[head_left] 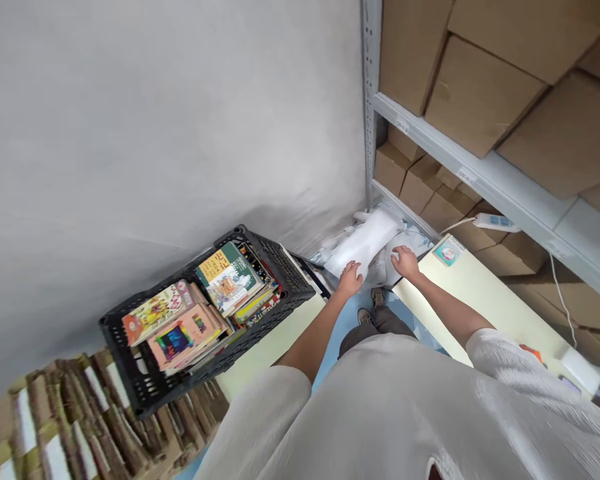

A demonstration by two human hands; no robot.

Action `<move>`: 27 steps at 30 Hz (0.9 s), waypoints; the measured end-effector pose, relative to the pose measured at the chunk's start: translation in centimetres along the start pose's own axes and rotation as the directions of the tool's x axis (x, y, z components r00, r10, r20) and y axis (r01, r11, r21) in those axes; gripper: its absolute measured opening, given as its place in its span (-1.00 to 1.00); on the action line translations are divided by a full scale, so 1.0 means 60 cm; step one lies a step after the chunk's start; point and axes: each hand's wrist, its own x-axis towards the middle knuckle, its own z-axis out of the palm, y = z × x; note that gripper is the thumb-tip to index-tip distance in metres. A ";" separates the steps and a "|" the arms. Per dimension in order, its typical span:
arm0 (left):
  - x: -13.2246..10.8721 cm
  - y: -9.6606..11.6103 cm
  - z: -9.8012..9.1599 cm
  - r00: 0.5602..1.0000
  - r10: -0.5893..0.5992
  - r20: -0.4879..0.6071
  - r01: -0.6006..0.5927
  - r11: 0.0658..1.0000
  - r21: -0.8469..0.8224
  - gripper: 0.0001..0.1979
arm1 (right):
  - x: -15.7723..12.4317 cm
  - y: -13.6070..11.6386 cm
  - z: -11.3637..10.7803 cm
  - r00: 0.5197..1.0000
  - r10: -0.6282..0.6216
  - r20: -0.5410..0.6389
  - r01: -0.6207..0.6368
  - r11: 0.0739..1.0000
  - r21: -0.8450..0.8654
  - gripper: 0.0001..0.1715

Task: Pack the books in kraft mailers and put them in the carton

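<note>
My left hand [350,280] reaches forward, fingers apart, at the near end of a white roll [367,241] of what looks like packing material. Whether its fingertips touch the roll I cannot tell. Across a small gap, my right hand [405,261] has its fingers spread and slightly bent, with nothing visible in them. Crumpled clear plastic [380,270] lies low between and beyond the hands. The roll slants away toward the corner by the shelf foot.
On the left a black crate [300,283] holds stacked books, beside flattened cardboard [80,420]. A pale tabletop [460,293] at right bears a small picture book [449,250]. Metal shelving [430,133] with cartons rises behind it, a power strip [497,222] hanging there.
</note>
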 end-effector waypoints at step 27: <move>0.409 -0.303 0.284 0.986 -0.167 0.019 0.168 0.978 -0.126 -0.42 | 0.542 0.169 0.472 0.934 0.227 0.274 -0.154 0.953 -0.262 -0.50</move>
